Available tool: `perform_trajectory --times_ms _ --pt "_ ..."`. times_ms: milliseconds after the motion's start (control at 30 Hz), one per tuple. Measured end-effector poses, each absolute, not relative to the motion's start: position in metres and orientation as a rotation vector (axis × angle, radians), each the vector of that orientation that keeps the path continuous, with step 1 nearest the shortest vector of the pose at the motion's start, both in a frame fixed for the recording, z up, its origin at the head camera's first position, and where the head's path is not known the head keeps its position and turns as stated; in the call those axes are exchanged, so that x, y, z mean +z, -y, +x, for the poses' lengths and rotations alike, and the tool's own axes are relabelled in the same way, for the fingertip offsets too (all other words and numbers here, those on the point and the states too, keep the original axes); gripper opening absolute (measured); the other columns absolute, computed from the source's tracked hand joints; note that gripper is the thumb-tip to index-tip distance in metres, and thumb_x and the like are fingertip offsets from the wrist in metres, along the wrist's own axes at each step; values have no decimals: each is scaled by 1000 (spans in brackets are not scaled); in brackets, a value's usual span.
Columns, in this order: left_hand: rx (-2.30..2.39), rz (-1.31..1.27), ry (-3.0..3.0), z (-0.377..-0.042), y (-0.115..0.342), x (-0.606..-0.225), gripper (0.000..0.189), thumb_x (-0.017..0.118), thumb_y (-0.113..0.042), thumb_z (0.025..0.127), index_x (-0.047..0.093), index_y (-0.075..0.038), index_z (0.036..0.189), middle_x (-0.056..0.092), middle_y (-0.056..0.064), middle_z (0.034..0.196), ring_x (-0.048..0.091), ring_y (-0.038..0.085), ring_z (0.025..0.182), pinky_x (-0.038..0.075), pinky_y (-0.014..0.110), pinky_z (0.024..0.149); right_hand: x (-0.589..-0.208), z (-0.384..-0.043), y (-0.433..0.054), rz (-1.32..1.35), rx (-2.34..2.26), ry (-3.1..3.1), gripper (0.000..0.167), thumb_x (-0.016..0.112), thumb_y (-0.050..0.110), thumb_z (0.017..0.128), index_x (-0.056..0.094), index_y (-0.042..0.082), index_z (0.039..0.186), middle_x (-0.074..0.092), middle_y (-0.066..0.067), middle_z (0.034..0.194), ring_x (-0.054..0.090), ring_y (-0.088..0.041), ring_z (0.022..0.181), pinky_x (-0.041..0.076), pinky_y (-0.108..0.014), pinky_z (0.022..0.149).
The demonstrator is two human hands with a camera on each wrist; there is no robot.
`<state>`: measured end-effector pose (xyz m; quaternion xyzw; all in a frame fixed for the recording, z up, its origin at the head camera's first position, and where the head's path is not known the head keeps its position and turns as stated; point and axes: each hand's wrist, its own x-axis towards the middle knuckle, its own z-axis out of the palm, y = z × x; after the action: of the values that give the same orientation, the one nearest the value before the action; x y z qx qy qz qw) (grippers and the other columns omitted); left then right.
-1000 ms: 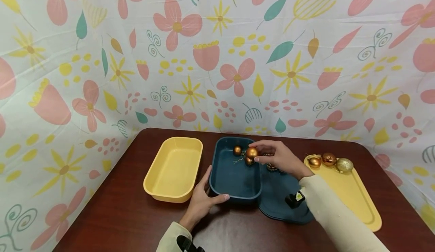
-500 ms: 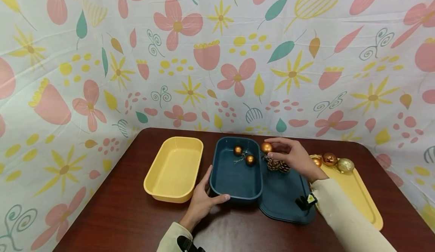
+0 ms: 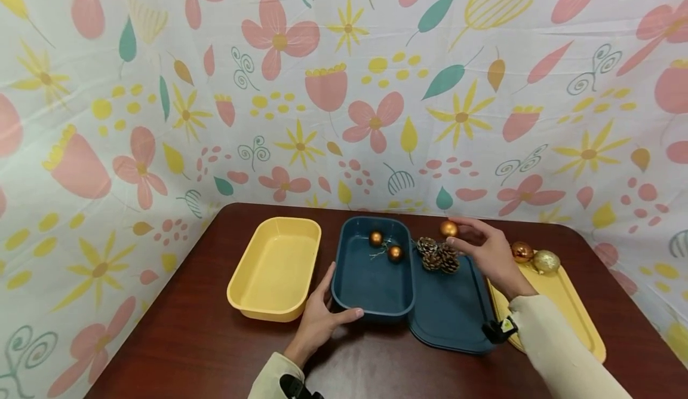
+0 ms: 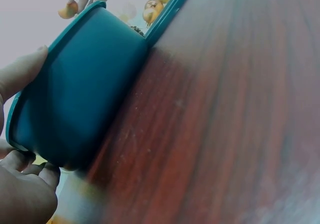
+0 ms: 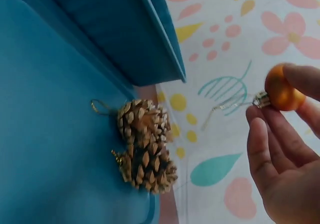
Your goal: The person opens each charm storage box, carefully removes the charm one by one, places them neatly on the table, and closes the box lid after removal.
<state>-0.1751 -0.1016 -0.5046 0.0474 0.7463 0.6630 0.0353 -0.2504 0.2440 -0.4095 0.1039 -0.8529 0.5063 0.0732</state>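
Observation:
Between thumb and fingertips my right hand (image 3: 491, 255) pinches a shiny gold bauble (image 5: 280, 91), held up above the far end of the blue lid (image 3: 451, 309). A thin gold string loop trails from its cap. Several pine cones (image 3: 438, 254) with gold cords lie on that lid, just below and left of the hand. My left hand (image 3: 319, 321) grips the near left corner of the deep blue container (image 3: 376, 291), thumb at its rim and fingers along its side. Inside the container sit two gold baubles (image 3: 395, 253) with strings.
A yellow container (image 3: 276, 261) stands left of the blue one. At right, a yellow lid (image 3: 564, 303) bears a copper bauble (image 3: 521, 251) and a glittery gold bauble (image 3: 545, 261), partly behind my right hand. A floral cloth (image 3: 333, 148) hangs behind the brown table (image 3: 177, 327).
My right hand has carried the pinched bauble rightward, from over the blue container, past the pine cones, to the blue lid's far end. My left hand has stayed on the container.

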Motion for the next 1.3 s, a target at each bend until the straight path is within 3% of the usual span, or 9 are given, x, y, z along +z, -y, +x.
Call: perform_trajectory --times_ms 167,433,667,733,900,1000,1100,1167,1300 --pt "2032 133 -2288 -174 101 -505 108 87 -23 79 19 -30 162 17 -2 170 23 33 155 30 55 122 -419 -247 -256 236 1488 2477 53 68 31 97 55 10 144 63 21 109 65 6 88 57 -19 71" --pt "2050 143 -2283 -175 102 -505 108 87 -21 78 19 -27 162 17 1 170 23 31 155 28 54 123 -431 -242 -282 55 1434 2405 53 67 29 97 54 7 144 58 22 100 63 5 81 57 -15 67" --pt "2036 129 -2281 -175 101 -505 109 88 -22 78 19 -22 163 17 2 170 23 32 156 29 54 122 -438 -235 -305 -83 1259 2417 52 68 32 96 57 8 141 54 30 97 54 11 75 48 -12 59" --pt "2040 132 -2283 -175 101 -504 109 88 -22 78 19 -22 163 17 2 170 23 32 156 29 54 122 -441 -234 -310 -112 1193 2433 51 68 33 96 58 9 141 57 25 100 53 15 74 48 -12 60" --pt "2045 144 -2280 -175 101 -504 109 88 -22 78 19 -22 163 17 2 170 23 32 156 28 54 122 -448 -229 -319 -157 1030 2505 50 67 35 97 60 11 140 69 -14 117 43 22 75 44 -13 59" --pt "2047 143 -2275 -176 101 -505 109 88 -21 78 18 -22 163 17 2 170 23 32 156 28 55 122 -454 -226 -323 -160 984 2552 49 66 34 97 60 8 138 66 -25 123 50 9 82 43 -18 60" --pt "2050 137 -2273 -176 101 -506 109 88 -21 78 19 -22 163 17 2 170 23 32 156 27 55 123 -459 -225 -327 -152 940 2607 50 66 33 97 60 2 136 64 -30 120 60 -21 91 45 -28 65" --pt "2051 133 -2276 -176 101 -506 109 88 -21 78 19 -22 163 17 1 170 23 32 156 27 55 123 -461 -225 -330 -146 912 2647 51 66 32 97 60 -1 135 62 -32 119 58 -41 97 45 -39 70" --pt "2050 140 -2279 -176 100 -505 109 88 -22 78 19 -22 163 17 2 170 23 32 155 28 55 123 -463 -227 -336 -145 836 2721 52 70 30 94 61 -5 131 65 -35 111 58 -47 92 43 -52 73"
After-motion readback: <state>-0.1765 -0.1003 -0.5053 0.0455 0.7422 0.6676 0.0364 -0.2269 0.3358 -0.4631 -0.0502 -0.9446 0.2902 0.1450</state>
